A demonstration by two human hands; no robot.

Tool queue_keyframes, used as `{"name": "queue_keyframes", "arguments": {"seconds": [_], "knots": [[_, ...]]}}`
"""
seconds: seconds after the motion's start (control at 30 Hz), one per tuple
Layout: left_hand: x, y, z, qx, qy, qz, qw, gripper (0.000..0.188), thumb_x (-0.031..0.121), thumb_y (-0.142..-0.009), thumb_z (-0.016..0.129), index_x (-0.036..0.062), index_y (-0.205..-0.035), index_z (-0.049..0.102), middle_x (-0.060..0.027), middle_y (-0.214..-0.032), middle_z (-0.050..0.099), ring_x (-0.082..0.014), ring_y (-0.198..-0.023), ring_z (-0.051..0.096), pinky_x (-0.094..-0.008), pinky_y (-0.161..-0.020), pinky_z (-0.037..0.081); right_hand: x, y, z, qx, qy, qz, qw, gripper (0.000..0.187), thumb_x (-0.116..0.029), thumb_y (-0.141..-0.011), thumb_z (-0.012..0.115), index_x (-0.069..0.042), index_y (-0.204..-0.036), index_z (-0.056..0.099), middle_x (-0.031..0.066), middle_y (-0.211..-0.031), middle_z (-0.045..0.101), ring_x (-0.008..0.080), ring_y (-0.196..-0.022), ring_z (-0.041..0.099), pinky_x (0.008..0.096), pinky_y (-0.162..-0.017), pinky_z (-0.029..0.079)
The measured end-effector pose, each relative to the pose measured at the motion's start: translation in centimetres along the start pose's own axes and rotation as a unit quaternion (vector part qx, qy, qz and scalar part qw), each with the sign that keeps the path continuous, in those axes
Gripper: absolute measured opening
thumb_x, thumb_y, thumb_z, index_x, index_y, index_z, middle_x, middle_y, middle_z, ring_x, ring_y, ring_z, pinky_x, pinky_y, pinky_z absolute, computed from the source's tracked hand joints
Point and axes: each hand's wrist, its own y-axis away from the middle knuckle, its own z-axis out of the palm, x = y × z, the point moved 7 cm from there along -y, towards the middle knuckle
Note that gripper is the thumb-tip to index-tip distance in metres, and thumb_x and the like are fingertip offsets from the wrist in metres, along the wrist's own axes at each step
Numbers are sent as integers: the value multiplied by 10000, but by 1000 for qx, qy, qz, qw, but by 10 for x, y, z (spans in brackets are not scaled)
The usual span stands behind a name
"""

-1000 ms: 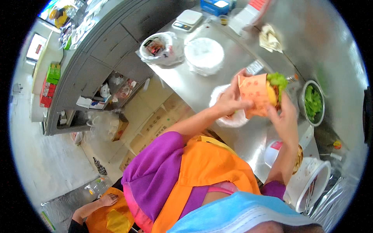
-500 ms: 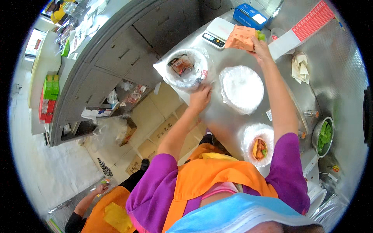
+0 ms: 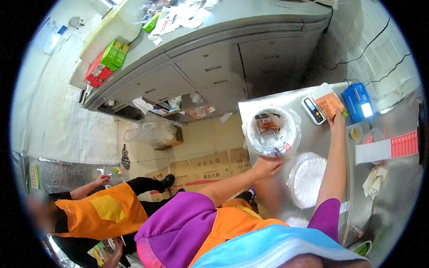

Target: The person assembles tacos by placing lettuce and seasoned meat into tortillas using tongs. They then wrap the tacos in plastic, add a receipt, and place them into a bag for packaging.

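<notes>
Head view: the right hand [image 3: 336,119] is reaching out toward one o'clock and is pressing an orange paper-wrapped sandwich [image 3: 330,105] down onto the small white scale [image 3: 313,110], fingers closed around the wrap's near edge. The weighing is under way, judging by the wrap resting on the platform. The left hand [image 3: 266,166] is lying at the six o'clock rim of the bag-lined white bowl [image 3: 272,130]; its fingers are curling loosely against the plastic, and I cannot tell whether they are pinching it. Inside the bowl one wrapped item [image 3: 267,123] is already sitting. A stack of white plates in plastic [image 3: 308,178] is waiting at the scale's six o'clock. Bagging of the weighed wrap looks not yet done.
</notes>
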Motion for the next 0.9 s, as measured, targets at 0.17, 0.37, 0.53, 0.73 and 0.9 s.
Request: {"name": "queue_keyframes", "arguments": {"seconds": [0.17,0.37,0.53,0.73,0.9], "knots": [[5,-9,-3,-29,-28,-6,999,199,162,-810,622,89,-992,654,-101,-923,645,-309,-836,632,-427,-758,508,4,-5,-7,-46,-49,-9,998,547,-419,-887,641,-72,-1280,485,100,-1203,571,251,-1097,558,423,-885,504],[-7,0,10,-46,-29,-74,996,215,177,-812,633,106,-1014,651,-86,-952,658,-275,-824,642,-385,-722,507,-7,41,27,-57,-84,23,995,795,-677,-803,590,-140,-1368,431,78,-1360,471,242,-1224,458,436,-1060,336],[8,-16,3,-39,-12,-33,999,184,129,-823,622,98,-1003,644,-104,-945,648,-314,-796,634,-394,-693,511,-10,51,-6,1,-112,48,993,858,-753,-792,499,-90,-1334,443,140,-1271,503,268,-1060,513,420,-882,430],[3,-14,6,-43,-28,-28,998,185,135,-822,631,109,-1005,635,-99,-947,654,-318,-792,637,-401,-682,515,-13,59,-5,-21,-103,50,993,871,-772,-783,487,-85,-1318,454,135,-1171,520,251,-1015,498,413,-900,412],[0,-12,7,-40,-16,-43,998,177,143,-823,634,125,-1000,639,-89,-954,662,-309,-790,645,-393,-677,521,-16,65,-2,-7,-98,45,994,860,-776,-757,521,-94,-1280,480,122,-1172,509,242,-1019,488,408,-901,408]]}}
